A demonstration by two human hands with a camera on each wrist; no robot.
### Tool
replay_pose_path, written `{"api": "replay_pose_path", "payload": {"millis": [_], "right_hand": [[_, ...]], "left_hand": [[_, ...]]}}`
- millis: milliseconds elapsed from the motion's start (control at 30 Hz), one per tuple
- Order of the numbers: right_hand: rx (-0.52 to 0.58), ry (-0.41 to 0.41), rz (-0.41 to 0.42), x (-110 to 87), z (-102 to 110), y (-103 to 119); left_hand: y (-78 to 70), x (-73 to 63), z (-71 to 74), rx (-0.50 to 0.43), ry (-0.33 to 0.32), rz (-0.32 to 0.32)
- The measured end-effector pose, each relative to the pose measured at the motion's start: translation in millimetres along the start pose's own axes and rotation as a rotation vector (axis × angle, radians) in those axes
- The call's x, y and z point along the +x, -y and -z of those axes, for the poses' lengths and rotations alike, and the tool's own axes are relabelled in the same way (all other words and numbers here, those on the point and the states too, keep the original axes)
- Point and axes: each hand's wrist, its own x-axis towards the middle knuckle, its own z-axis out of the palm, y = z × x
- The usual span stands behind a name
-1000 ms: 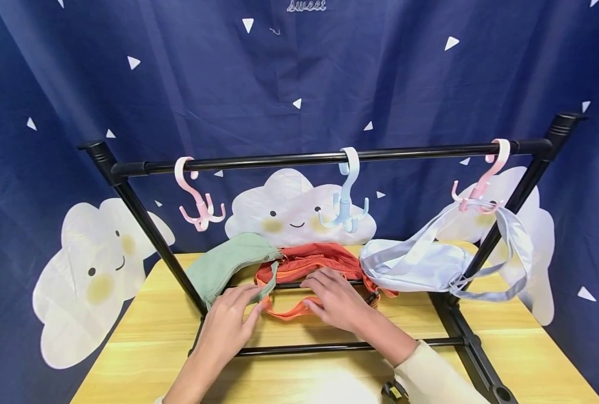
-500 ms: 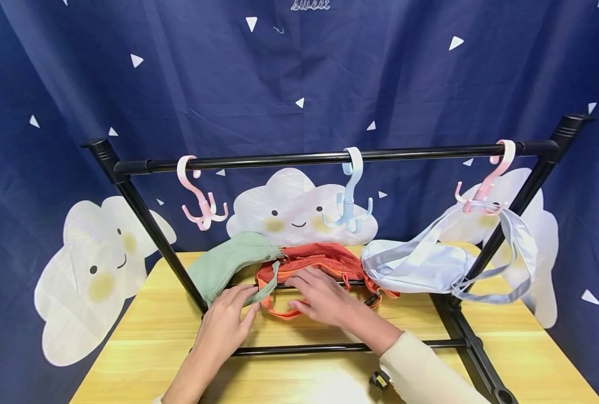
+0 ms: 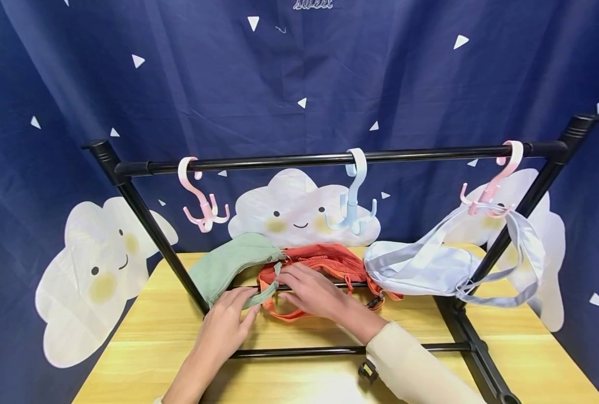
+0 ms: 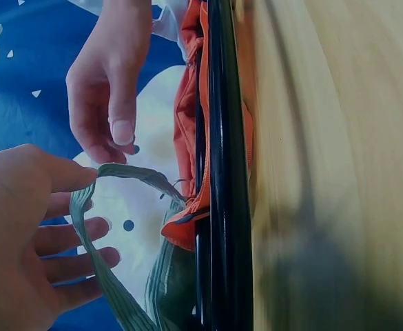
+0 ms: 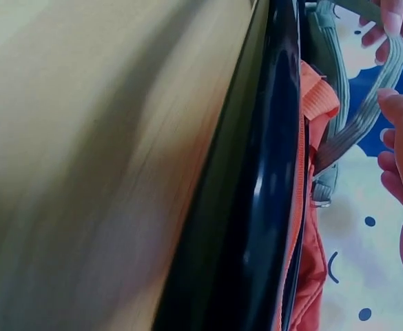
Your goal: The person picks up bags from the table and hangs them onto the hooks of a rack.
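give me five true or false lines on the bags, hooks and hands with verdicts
1. The left hand pinches the strap of the green bag. True.
2. The red bag lies right of the pale blue bag. False: it lies left of it.
3. Nothing hangs on the blue hook. True.
4. The right hand grips the upper rail. False: it is beside the green strap.
5. No hook holds a strap. False: the pale blue bag's strap loops over the pink hook at the right.

Green bag [image 3: 234, 255] partly behind rack [image 3: 279, 162]
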Motion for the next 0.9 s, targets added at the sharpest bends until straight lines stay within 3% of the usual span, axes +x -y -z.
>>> {"api": "replay_pose_path", "payload": {"millis": [300,900], "right_hand": [[-0.019,0.008,0.018,4.7,-13.1,-4.0],[-0.04,0.044,0.013,10.2,-27.3,-8.7]], "left_hand": [[0.0,0.8,-3.4,-0.009,0.031,0.004],[-3.5,5.6,-4.9,-0.005,0.008,-0.005]]}}
